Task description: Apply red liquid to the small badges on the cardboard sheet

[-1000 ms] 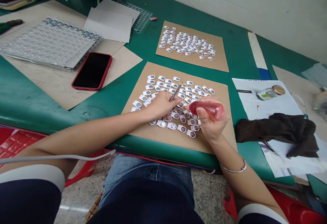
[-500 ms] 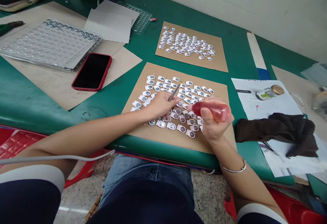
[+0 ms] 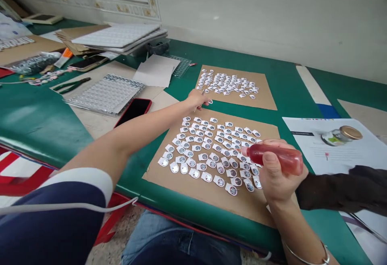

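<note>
My left hand (image 3: 197, 99) is closed on a slim metal tool that looks like tweezers (image 3: 203, 92); its fingers hide most of it. It reaches over the strip between two brown cardboard sheets. A small white piece (image 3: 211, 102) shows at its fingertips; whether it is gripped I cannot tell. My right hand (image 3: 279, 178) is wrapped round a red squeeze bottle (image 3: 276, 158), tilted with its nozzle low over the near cardboard sheet (image 3: 193, 194). Rows of small white tabs with round dark-and-silver pictures (image 3: 207, 176) cover that sheet. The far cardboard sheet (image 3: 266, 96) bears more tabs, less orderly.
Left lie a red-cased phone (image 3: 136, 110), a bubble-like clear sheet pack (image 3: 105, 96) and green-handled pliers (image 3: 72, 84). Stacked white boards (image 3: 117, 37) stand behind. A printed paper (image 3: 314, 136) and dark cloth (image 3: 332, 192) lie right, beside my right arm.
My left hand has moved from the near sheet forward toward the far sheet, carrying the slim tool. My right hand still holds the bottle over the near sheet. The view has tilted up.
</note>
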Action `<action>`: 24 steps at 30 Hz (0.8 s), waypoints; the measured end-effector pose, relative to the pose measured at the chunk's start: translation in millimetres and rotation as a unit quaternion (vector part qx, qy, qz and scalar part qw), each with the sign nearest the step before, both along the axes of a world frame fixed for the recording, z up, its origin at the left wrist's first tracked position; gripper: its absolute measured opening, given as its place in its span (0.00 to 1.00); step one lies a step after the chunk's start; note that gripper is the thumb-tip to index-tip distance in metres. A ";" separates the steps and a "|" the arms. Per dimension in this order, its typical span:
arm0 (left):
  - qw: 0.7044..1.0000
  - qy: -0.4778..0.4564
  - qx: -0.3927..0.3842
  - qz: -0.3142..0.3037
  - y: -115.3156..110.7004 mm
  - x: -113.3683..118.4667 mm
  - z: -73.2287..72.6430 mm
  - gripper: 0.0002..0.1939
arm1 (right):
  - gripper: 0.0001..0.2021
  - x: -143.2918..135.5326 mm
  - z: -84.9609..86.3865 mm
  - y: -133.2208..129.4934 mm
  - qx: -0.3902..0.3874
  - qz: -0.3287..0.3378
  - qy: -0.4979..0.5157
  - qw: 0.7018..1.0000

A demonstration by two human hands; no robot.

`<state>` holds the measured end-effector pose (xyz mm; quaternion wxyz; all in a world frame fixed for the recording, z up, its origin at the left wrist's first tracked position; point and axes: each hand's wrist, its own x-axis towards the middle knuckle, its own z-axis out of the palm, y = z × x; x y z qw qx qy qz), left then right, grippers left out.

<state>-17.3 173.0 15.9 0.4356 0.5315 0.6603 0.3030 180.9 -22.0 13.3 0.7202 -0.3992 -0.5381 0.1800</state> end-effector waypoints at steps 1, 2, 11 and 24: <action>1.000 0.004 0.007 0.008 13.9 5.3 -0.3 0.12 | 0.08 1.0 0.1 0.0 -0.006 0.004 0.005 1.000; 1.000 0.009 0.015 0.015 25.6 10.5 -1.0 0.13 | 0.08 1.9 -0.2 -0.1 -0.010 0.007 0.010 1.000; 0.998 0.021 0.032 0.053 16.1 -18.3 -18.8 0.12 | 0.09 4.8 -2.8 -4.7 -0.067 0.029 0.021 0.997; 0.994 -0.042 -0.074 0.068 -120.2 -134.0 -21.3 0.15 | 0.15 3.3 7.1 7.0 -0.171 0.066 0.111 0.977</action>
